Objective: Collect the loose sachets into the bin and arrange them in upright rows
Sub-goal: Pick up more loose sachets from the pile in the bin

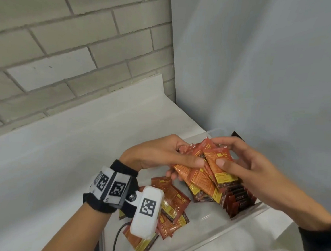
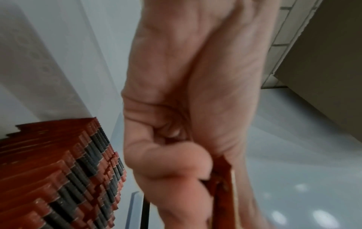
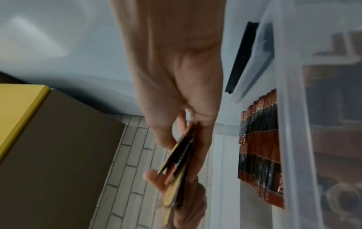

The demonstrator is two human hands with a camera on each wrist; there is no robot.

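Note:
My left hand [image 1: 186,167] grips a fanned bunch of orange and red sachets [image 1: 202,178] above the clear bin [image 1: 252,209]. My right hand [image 1: 218,152] pinches the top sachets of that bunch, thumb on the front and fingers behind. In the right wrist view the right hand [image 3: 188,124] holds the sachets' edges [image 3: 180,156]. The left hand [image 2: 176,155] curls round the bunch [image 2: 225,178] in the left wrist view. A packed upright row of sachets [image 1: 237,196] stands in the bin under my right hand. More loose sachets [image 1: 172,207] lie flat below my left wrist.
The bin sits on a white counter [image 1: 65,149] in a corner, with a brick wall [image 1: 69,45] behind and a grey panel [image 1: 258,72] to the right. A black cable [image 1: 118,237] runs by the loose sachets. A yellow-topped box [image 3: 19,111] shows in the right wrist view.

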